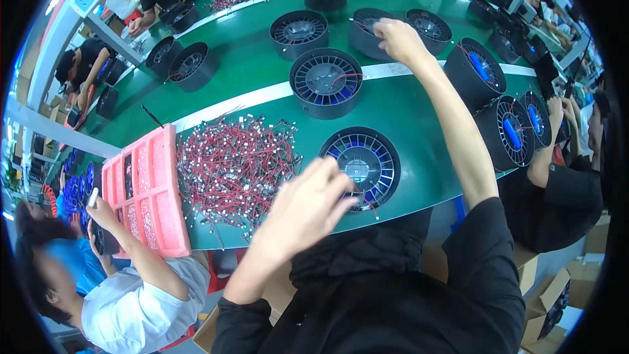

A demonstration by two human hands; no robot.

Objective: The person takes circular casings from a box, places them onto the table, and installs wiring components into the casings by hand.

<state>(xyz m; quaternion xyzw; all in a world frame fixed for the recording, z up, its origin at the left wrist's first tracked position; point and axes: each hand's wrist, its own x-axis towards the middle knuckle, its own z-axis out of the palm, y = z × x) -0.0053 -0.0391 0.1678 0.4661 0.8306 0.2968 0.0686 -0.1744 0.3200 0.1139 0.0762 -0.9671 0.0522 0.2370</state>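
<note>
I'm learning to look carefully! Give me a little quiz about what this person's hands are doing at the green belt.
1. True or false: the left hand is at the round black fan unit with blue blades nearest the person.
2. What does the right hand reach out to?
A. the pink tray
B. a black fan unit farther up the belt
C. a cardboard box
3. Fill in: the pile of red wires with white plugs lies between the near fan unit and the ____ tray.

Key: 1 true. 2 B. 3 pink.
</note>
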